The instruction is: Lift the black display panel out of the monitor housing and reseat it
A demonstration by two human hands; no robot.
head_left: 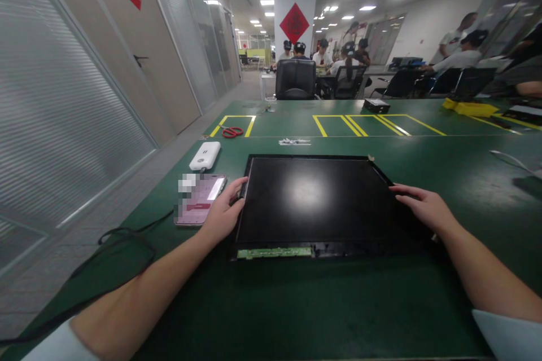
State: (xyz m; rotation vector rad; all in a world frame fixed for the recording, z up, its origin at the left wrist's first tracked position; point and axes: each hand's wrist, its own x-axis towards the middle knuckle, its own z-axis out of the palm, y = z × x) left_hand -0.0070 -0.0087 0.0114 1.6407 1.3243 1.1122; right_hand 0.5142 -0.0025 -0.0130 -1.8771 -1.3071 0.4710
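A black flat display panel (315, 200) lies face up on the green table (296, 304), with a thin green circuit strip (274, 252) along its near edge. My left hand (223, 211) grips the panel's left edge, thumb on top and fingers curled at the side. On the panel's right edge rests my right hand (423, 207), its fingers lying over the rim and partly wrapped round it. Both forearms reach in from the near corners.
Left of the panel lie a phone (199, 199) and a white power bank (205, 155). Red scissors (232, 132) sit in a yellow-taped box. A black cable (122, 234) trails off the left edge. A small black box (376, 105), yellow tray (470, 108) and seated people are beyond.
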